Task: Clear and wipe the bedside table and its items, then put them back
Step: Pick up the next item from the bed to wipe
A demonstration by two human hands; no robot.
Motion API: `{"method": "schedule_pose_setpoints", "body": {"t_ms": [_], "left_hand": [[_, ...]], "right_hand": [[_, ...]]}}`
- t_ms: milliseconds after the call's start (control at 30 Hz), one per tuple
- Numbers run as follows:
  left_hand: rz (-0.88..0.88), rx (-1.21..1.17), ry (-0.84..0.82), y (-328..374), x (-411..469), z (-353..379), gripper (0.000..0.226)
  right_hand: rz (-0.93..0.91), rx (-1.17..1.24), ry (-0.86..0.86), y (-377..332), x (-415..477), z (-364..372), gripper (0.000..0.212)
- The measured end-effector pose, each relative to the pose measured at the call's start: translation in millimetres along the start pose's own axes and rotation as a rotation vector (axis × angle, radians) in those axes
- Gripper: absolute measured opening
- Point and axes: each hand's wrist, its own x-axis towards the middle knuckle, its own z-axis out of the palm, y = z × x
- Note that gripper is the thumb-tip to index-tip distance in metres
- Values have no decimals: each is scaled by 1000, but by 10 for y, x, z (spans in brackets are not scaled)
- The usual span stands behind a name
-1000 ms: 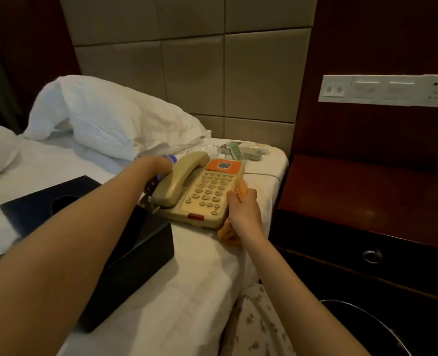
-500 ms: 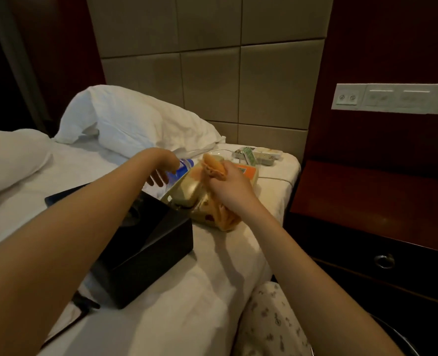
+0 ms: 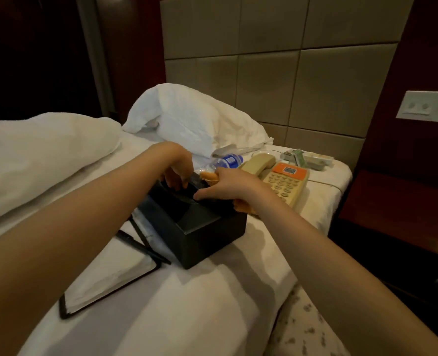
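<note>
Both hands have shifted onto the black box [image 3: 200,227], just beyond the notepad [image 3: 105,283]. The left hand [image 3: 178,170] hooks the box's far rim. The right hand [image 3: 228,185], clutching the orange cloth [image 3: 209,176], rests its fingers on the lid. Brace firmly and wipe edge to edge. Beyond the box lies the phone [image 3: 286,182].

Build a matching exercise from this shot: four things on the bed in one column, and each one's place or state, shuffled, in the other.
1 telephone
2 water bottle
3 orange cloth
4 black box

a in the grip of the right hand
b under the fingers of the left hand
c lying on its side by the pillow
d handset resting on its cradle

Pairs: 1-d, 2-c, 3-a, 4-b
</note>
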Motion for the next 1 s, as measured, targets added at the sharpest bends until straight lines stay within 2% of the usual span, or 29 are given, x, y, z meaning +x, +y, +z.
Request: {"method": "schedule_pose_setpoints", "body": {"t_ms": [67, 167, 367, 500, 600, 700, 867, 1000], "left_hand": [[-3, 16, -16, -11, -38, 22, 28], [5, 25, -19, -31, -99, 46, 33], [34, -28, -11, -59, -298, -63, 32], [107, -84, 116, 71, -370, -214, 25], [165, -45, 260, 311, -413, -296, 32], [269, -32, 379, 648, -454, -342, 32], [491, -130, 438, 1329, -440, -277, 20], [651, -178, 489, 1973, -363, -79, 23]], "right_hand": [[28, -17, -14, -47, 42, 37, 67], [39, -46, 64, -66, 70, 97, 52], [-1, -29, 247, -24, -13, 99, 49], [11, 17, 281, 101, -164, -166, 47], [48, 60, 332, 262, -292, -404, 46], [117, 41, 406, 529, -444, -592, 49], [334, 10, 486, 1134, -790, -737, 49], [522, 14, 545, 1675, -1089, -695, 54]]}}
